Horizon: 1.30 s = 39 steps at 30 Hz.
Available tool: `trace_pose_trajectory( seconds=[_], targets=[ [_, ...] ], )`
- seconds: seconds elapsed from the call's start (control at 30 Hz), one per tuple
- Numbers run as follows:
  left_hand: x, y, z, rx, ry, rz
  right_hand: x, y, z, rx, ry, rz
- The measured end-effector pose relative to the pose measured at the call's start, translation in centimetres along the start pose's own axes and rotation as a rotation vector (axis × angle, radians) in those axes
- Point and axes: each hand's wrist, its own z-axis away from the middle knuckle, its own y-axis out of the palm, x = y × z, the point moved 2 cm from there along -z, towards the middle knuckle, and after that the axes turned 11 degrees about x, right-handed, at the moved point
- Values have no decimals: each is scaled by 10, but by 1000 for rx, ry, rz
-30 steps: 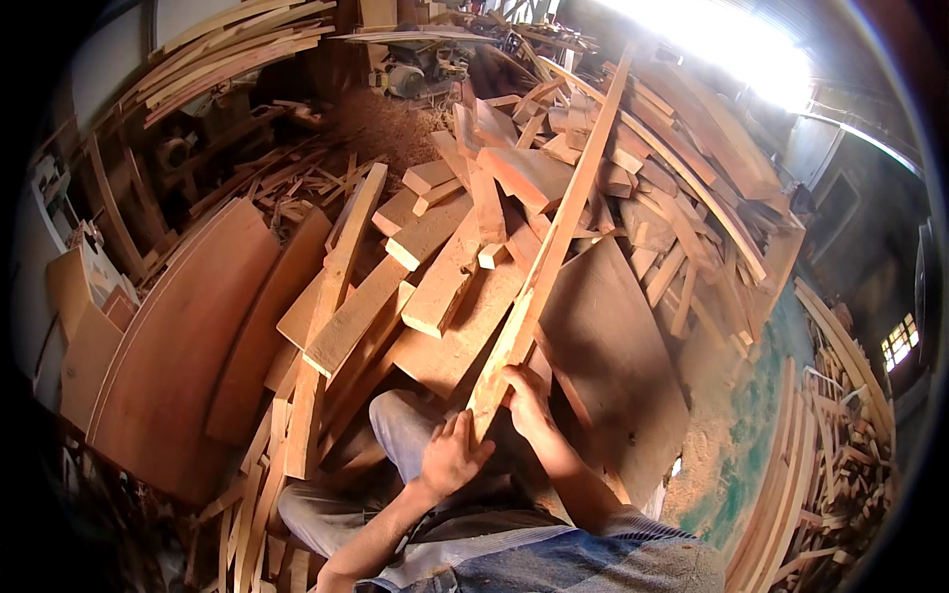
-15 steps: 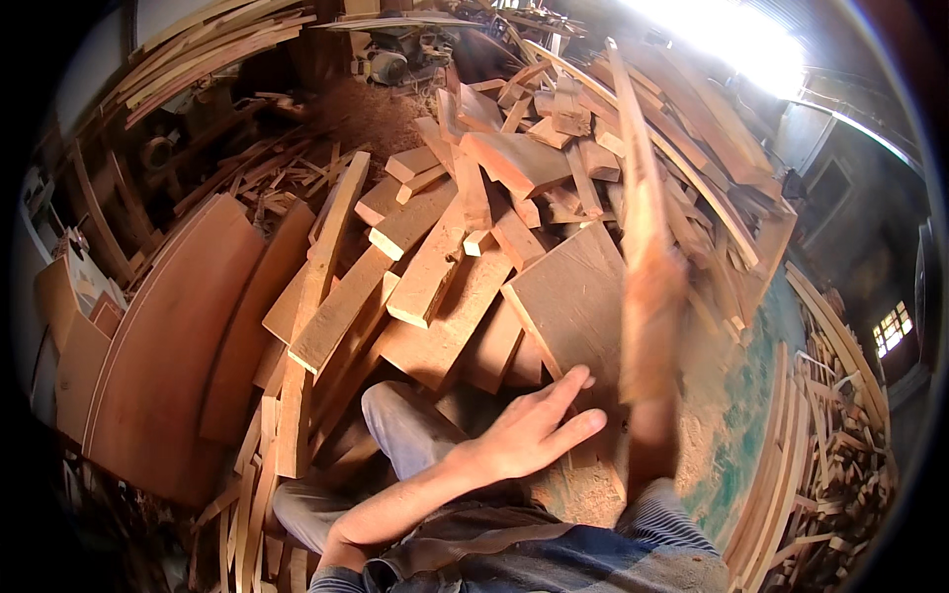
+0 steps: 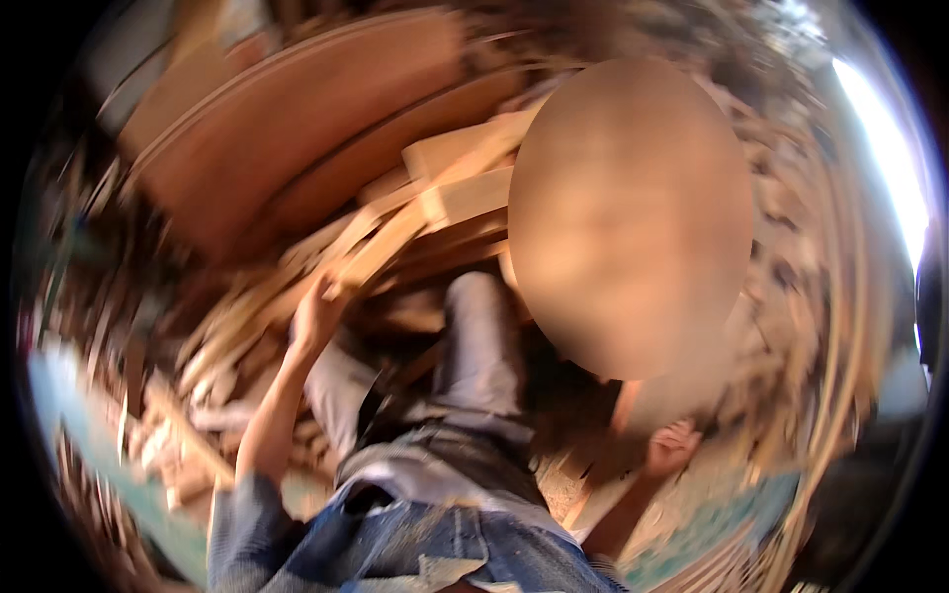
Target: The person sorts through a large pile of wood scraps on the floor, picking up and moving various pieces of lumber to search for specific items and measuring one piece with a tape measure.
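Low on the left, my left hand (image 3: 316, 316) is closed around the near end of a wooden beam (image 3: 388, 243), which lies on the stack in front of my knees; blur softens its fingers. My right hand (image 3: 674, 447) is out to the right, its fingers loosely curled and apart, with nothing visible in them. Beside the beam rests another thick wood block (image 3: 465, 200). A large blurred oval hides much of the pile right of centre, so what lies there cannot be made out.
Large curved reddish panels (image 3: 306, 119) stand at the upper left. Loose offcuts (image 3: 183, 440) lie at my left. Long thin strips (image 3: 840, 296) run along the right. Green floor (image 3: 761, 499) shows at lower right, and my bent knees (image 3: 479, 336) are between my hands.
The view has swung left. My left hand has gone from resting open over the wide board to the beam's end. My right arm, earlier raised and smeared by motion, is now low at the right.
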Motion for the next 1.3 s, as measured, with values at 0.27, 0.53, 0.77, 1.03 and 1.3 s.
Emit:
trace_pose_trajectory(
  seconds=[0.27,0.53,0.77,1.03,1.3],
  targets=[
    [57,-11,33,-100,37,-242,-360,9,-89,-436,839,1156],
    [43,-7,-5,75,-124,207,-393,-8,-105,118,613,2005],
    [-28,36,-78,330,20,-308,-403,-9,-116,112,616,2047],
    [-54,-10,-115,513,-42,-517,-404,-1,-122,161,621,2143],
    [-122,-169,-138,773,-126,-208,-414,0,-140,284,677,1897]
  ],
)
